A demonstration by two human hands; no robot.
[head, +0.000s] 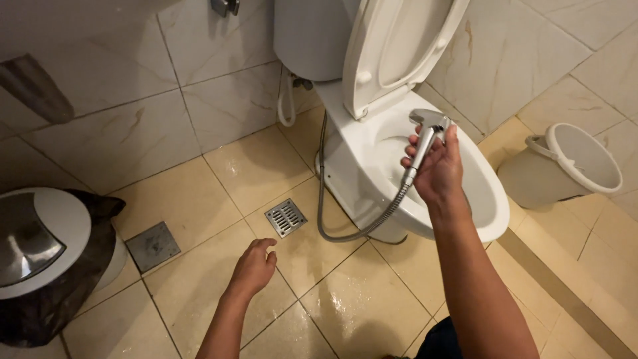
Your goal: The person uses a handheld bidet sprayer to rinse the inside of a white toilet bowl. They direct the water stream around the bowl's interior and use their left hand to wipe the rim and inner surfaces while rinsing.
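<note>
My right hand (438,169) grips a chrome bidet sprayer (426,133) over the bowl of a white toilet (372,166), whose seat and lid (392,46) stand raised. The sprayer's metal hose (345,229) loops down to the floor and up to the wall left of the toilet. My left hand (254,266) hangs over the wet beige floor tiles, fingers loosely curled, holding nothing, near a square metal floor drain (286,217).
A white swing-lid bin with a black liner (46,266) stands at the left. A pale bucket (565,166) sits right of the toilet by the wall. A second flat metal cover (153,246) lies in the floor. Marble-look tiles cover the walls.
</note>
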